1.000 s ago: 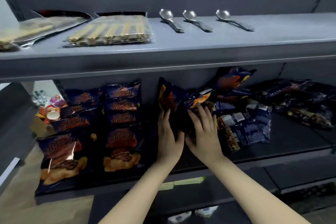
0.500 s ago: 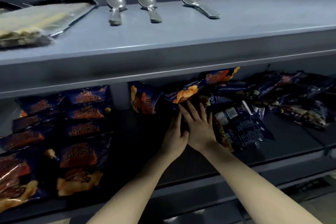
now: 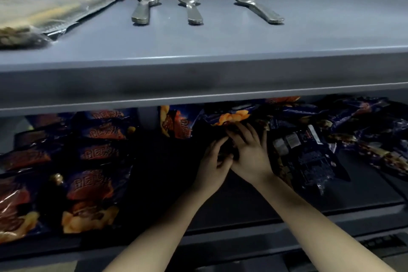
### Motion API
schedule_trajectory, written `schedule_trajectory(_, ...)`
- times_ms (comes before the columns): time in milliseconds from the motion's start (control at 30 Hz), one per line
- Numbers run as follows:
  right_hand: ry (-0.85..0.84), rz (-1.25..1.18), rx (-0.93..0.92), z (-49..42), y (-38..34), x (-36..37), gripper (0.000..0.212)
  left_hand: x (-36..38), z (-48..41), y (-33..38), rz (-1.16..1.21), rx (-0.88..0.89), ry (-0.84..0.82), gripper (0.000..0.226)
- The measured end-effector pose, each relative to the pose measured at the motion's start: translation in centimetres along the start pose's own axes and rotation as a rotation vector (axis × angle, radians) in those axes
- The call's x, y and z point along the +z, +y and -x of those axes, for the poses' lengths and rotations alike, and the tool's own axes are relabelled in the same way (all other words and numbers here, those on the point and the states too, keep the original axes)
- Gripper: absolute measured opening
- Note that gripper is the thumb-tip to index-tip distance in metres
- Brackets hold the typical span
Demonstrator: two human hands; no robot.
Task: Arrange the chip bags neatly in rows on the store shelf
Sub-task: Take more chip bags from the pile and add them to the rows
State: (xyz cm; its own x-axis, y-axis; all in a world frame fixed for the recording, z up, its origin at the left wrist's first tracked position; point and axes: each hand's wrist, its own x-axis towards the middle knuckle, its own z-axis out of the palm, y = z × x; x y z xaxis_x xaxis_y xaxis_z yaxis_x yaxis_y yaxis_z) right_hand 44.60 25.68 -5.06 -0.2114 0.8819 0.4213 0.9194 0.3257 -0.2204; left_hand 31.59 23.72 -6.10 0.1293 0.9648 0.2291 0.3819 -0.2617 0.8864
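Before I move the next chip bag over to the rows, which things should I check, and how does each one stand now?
1. Hold on the chip bag: the left hand curls at its dark edge and the right hand lies flat on it. Firm grip: cannot tell.
2. Free shelf floor between rows and pile: ok.
3. The rows on the left are tidy: ok.
4. The pile on the right is sorted: not ok, its bags overlap at angles.
5. The upright bag behind the gap is in a row: not ok, it stands alone.
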Motion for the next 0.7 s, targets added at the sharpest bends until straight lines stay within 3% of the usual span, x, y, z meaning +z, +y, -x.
schedule_trajectory(100, 0.295, -0.031, -0.071, -0.8, -1.9, 0.0, 0.043, -1.7, 0.9, 0.3, 0.056, 0.004, 0.089, 0.042)
schedule_trajectory(200, 0.368, -0.105, -0.119, -2.6, -4.6, -0.2, 0.041, -3.9, 1.4, -0.2, 0.070, 0.013, 0.202, 0.040)
schedule_trajectory(267, 0.299, -0.140, -0.136, -4.3, -6.2, -0.2, 0.049, -5.4, 2.0, -0.6, 0.050, -0.002, 0.278, 0.040)
schedule_trajectory(333, 0.190, -0.107, -0.137, -6.4, -7.7, 0.0, 0.063, -6.7, 2.9, -1.5, -0.128, -0.025, 0.322, 0.045)
schedule_trajectory(500, -0.157, 0.088, -0.081, -10.0, -9.8, 0.6, 0.084, -6.7, 7.4, -3.4, -0.614, -0.152, -0.022, 0.067)
schedule_trajectory(567, -0.182, 0.142, -0.088, -10.2, -10.0, 1.1, 0.082, -6.6, 8.2, -4.0, -0.712, -0.128, -0.071, 0.072)
schedule_trajectory(700, -0.154, 0.185, -0.110, -9.6, -10.1, 1.5, 0.074, -6.7, 7.9, -4.2, -0.781, -0.147, -0.123, 0.058)
